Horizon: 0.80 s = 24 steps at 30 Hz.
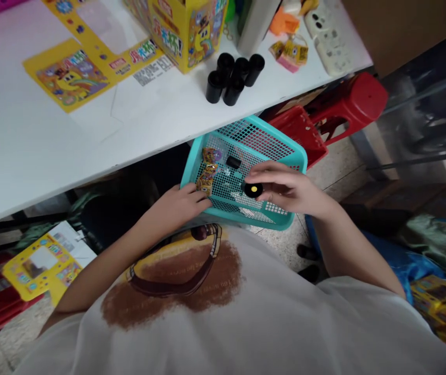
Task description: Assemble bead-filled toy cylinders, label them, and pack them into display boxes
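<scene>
Slackening could drop the round, black, yellow-dotted piece (248, 190) my right hand (292, 187) pinches. Tugging could tip the turquoise plastic basket (281, 223) my left hand (182, 203) clasps.

On the yellow box (191, 39) I can read 杯 and an exclamation mark, repeated on the flat carton (70, 78). My shirt (191, 271) says "You"; its other words are too blurred for me.

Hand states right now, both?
Left hand: closed over the rim of the teal basket.
Right hand: holding a black piece with a yellow dot.
</scene>
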Available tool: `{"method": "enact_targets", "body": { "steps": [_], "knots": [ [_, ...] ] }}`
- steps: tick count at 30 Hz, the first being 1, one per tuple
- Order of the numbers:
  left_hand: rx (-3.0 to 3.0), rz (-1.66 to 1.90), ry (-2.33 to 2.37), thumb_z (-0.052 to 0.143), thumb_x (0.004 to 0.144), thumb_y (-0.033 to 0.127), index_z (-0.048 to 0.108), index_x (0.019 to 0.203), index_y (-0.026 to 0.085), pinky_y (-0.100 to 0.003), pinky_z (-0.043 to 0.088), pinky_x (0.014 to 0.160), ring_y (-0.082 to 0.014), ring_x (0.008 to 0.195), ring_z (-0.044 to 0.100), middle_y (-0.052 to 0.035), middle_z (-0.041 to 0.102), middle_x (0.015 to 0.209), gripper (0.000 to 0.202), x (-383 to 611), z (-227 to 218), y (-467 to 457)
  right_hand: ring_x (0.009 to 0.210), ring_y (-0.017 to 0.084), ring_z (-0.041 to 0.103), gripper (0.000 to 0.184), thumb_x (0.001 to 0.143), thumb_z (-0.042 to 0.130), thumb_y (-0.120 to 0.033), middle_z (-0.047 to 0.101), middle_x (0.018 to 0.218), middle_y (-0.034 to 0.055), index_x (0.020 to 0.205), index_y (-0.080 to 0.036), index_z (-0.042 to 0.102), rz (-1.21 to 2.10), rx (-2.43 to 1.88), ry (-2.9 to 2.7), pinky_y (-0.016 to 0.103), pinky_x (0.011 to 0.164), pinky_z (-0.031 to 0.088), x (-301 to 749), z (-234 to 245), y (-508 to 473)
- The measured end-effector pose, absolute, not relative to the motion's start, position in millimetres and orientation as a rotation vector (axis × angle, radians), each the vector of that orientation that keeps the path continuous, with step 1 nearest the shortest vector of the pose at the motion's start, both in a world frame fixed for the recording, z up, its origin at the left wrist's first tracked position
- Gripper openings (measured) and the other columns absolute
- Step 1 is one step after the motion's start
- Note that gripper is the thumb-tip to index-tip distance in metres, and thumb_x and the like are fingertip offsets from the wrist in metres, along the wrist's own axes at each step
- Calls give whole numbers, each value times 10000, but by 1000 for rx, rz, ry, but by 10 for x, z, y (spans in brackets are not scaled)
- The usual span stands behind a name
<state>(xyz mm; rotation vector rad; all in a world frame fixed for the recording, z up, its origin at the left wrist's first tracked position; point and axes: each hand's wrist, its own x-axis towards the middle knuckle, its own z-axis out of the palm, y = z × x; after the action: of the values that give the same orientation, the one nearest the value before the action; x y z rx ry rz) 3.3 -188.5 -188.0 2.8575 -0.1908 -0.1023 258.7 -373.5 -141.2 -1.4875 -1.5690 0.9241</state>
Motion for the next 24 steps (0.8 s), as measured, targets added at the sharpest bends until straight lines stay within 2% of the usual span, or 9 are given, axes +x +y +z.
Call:
{"method": "enact_targets", "body": {
  "steps": [3,6,8,12,18,20,24],
  "knots": [
    [2851,-108,-181,618,1016,142,719,1125,221,-330,460,752,-238,1023,614,-40,769,1150,168,30,-1890,-1886,1037,168,709,220,980,728,-272,688,1224,64,1187,-323,783,883,-1469,-1618,255,784,629,2573,-1368,-3695],
    [2851,-106,-174,620,1017,142,718,1123,221,-327,463,754,-237,1029,614,-39,768,1143,165,36,-1892,-1894,1076,169,710,178,976,737,-295,694,1212,63,1153,-295,756,948,-1453,-1502,259,827,633,2538,-1390,-3674],
    [2862,-102,-179,624,1015,139,717,1107,217,-318,454,738,-235,1024,613,-45,772,1121,152,39,-1874,-1908,1093,175,716,200,966,755,-338,700,1226,65,1151,-271,717,1026,-1440,-1375,277,860,636,2509,-1417,-3659],
    [2892,-100,-213,630,1006,123,720,1108,218,-298,417,651,-224,977,620,-53,778,1070,165,-9,-1786,-1956,992,168,740,298,939,777,-421,715,1147,58,1135,-242,644,1113,-1474,-1228,288,815,637,2502,-1390,-3615],
    [2884,-44,-229,612,1008,121,708,1244,250,-293,377,542,-201,888,629,-39,787,1059,285,-322,-1698,-1984,856,169,675,291,800,828,-371,670,973,16,987,-251,641,802,-1845,-1222,316,779,592,2729,-1252,-3600],
    [2893,-3,-208,614,1008,123,710,1256,259,-291,395,554,-199,888,636,-33,790,1062,298,-434,-1705,-1984,826,179,650,246,763,795,-330,651,917,11,900,-255,605,783,-1941,-1194,331,763,572,2812,-1298,-3576],
    [2898,-4,-145,621,1008,138,708,1286,276,-285,416,577,-205,932,649,-31,792,1082,322,-543,-1727,-1995,814,226,674,175,771,606,-250,613,764,23,725,-249,437,898,-2008,-1111,367,738,548,2904,-1510,-3403]
  ]
}}
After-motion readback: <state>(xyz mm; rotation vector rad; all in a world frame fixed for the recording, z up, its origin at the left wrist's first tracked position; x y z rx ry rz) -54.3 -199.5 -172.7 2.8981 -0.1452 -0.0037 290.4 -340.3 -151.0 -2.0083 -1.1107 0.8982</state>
